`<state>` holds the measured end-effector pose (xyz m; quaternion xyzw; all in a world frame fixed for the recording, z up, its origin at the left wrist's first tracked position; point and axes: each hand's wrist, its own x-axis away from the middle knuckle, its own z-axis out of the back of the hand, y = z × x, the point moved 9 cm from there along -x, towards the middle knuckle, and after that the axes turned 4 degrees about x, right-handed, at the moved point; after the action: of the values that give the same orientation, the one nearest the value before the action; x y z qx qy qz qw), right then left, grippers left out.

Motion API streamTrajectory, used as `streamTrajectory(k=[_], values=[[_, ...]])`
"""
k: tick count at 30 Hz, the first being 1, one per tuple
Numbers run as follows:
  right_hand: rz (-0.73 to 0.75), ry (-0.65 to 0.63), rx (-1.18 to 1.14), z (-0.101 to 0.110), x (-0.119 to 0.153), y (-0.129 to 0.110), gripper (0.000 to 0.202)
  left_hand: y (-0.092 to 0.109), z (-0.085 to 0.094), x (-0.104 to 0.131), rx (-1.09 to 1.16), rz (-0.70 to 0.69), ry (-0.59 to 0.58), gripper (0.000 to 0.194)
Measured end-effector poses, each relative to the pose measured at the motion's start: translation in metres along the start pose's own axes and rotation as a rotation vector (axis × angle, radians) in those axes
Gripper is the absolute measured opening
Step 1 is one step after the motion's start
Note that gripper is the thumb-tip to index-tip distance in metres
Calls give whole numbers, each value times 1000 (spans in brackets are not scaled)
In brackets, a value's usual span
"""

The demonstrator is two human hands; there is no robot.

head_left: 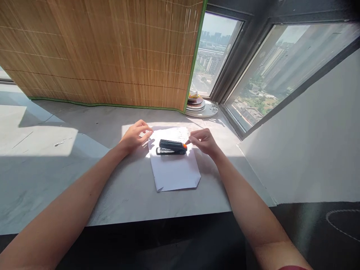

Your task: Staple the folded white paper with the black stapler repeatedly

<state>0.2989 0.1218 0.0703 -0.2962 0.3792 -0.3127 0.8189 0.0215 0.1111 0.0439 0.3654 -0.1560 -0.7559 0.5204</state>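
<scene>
A white folded paper (177,172) lies flat on the ledge, its two near corners turned in. Across its upper half rests a black stapler (172,147) with an orange tip at the right end; neither hand grips it. At the paper's far left edge, my left hand (136,136) is closed, thumb and forefinger meeting on the edge. My right hand (204,141) has curled fingers, with thumb and forefinger together at the right edge, close beside the stapler's orange tip. Sunlight washes out the paper's far end, where small dark marks show.
A bamboo blind (107,52) with green trim hangs behind the pale ledge (123,198). Stacked plates (197,105) stand in the far corner by the windows (261,75). A white wall (315,142) bounds the right side. Small scraps (59,143) lie at left.
</scene>
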Motion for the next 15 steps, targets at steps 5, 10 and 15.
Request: streamTrajectory(k=[5,10,15], values=[[4,-35,15,-4,2,3,37,1,4,-2,26,2,56,31],[16,-80,35,-12,1,9,44,-5,-3,-2,133,68,39,38],[43,-90,27,-17,-2,10,50,-9,-7,-2,263,127,36,38]])
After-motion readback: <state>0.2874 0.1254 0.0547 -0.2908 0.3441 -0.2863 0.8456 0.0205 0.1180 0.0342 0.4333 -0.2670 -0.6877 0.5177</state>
